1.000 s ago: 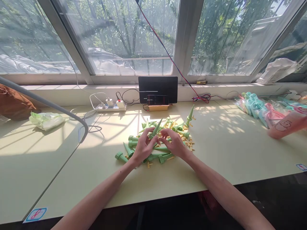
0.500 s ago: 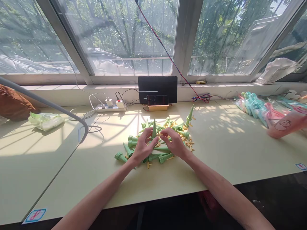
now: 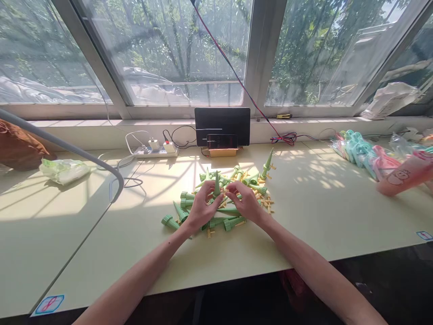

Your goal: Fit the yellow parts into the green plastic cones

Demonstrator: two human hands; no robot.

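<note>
Green spike point(image 3: 217, 184) is pinched upright in the left fingers point(image 3: 209, 186); right fingers point(image 3: 234, 186) curl near, hold unclear.

We've got one green spike point(image 3: 217, 185) held tip-up over a messy pile of green spikes point(image 3: 232, 224) with ribbed caps. Little yellow pieces point(image 3: 269, 205) are mixed in, and another spike point(image 3: 267, 165) stands at the far right, leaning slightly.

Bright daylight thru windows point(image 3: 162, 49), hazy glare; shadow bars on tabletop point(image 3: 304, 203); btm R v. dark.
</note>
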